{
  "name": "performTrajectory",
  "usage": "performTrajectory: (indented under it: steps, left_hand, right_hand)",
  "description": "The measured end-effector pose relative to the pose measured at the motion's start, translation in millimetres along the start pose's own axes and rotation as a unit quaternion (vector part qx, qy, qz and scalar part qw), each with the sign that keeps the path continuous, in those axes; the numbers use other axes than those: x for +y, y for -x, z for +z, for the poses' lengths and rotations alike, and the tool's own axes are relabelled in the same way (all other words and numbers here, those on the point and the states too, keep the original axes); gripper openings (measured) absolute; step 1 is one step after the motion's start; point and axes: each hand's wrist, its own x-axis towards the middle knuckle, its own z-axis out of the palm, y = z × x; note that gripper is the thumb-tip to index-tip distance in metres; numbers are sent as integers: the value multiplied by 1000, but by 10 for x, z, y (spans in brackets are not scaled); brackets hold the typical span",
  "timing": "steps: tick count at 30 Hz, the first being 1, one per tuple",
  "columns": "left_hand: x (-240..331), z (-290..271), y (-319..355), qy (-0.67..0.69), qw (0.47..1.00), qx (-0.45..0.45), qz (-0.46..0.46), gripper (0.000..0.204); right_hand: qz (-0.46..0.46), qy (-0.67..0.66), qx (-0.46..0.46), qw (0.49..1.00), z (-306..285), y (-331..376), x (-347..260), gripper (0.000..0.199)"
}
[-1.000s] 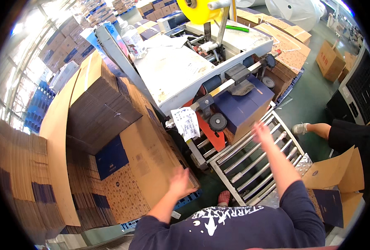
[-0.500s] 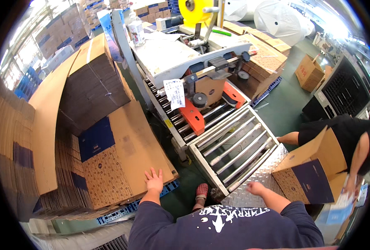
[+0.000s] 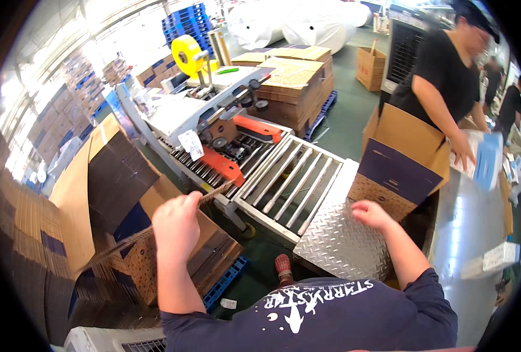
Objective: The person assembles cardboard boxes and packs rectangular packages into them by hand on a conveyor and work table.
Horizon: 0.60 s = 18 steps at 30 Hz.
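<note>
- At the centre of the head view, a carton sealing machine (image 3: 213, 126) is installed, fitted with a yellow tape roll (image 3: 187, 54) on top and orange guards beside its rollers.
- A roller conveyor section (image 3: 290, 179) is attached to the machine's near end, and a diamond-pattern metal plate (image 3: 337, 240) is set just beside it, toward the person.
- Stacks of flattened cardboard boxes (image 3: 31, 234) are stored at the left, some leaning upright and some laid flat.
- A further pile of flat cartons (image 3: 295, 88) is placed on a pallet behind the machine.
- An open brown-and-blue carton (image 3: 398, 161) is positioned at the right, on the far edge of the metal plate, with its flaps raised.
- A second person (image 3: 448, 64) in a black shirt is located behind that carton, with one hand lowered onto a light blue item at the far right.
- A flattened cardboard sheet (image 3: 155, 229) is held edge-on at lower left, raised above the stacks, with its far end reaching the machine's frame.
- The left hand (image 3: 178, 226) is clenched around the upper edge of this flattened cardboard sheet.
- The right hand (image 3: 371, 214) is released, its fingers loosely curled, and is rested on the metal plate just beside the base of the open carton; contact with the carton cannot be confirmed.
</note>
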Motion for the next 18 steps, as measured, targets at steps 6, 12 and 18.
performTrajectory:
  steps: [6,12,18]
  left_hand:
    - [1041,-847,-521,92,927,237,277,36]
    - [2127,-547,-683,264,755,154,581,24]
    - [2847,167,-520,440,612,26,657,36]
  right_hand:
    - [-165,-128,120,970,-639,790,-1176,27]
    - [-233,-84,-100,964,-284,1156,-1574,50]
    - [-188,-356,-139,905,320,1159,-1384,69]
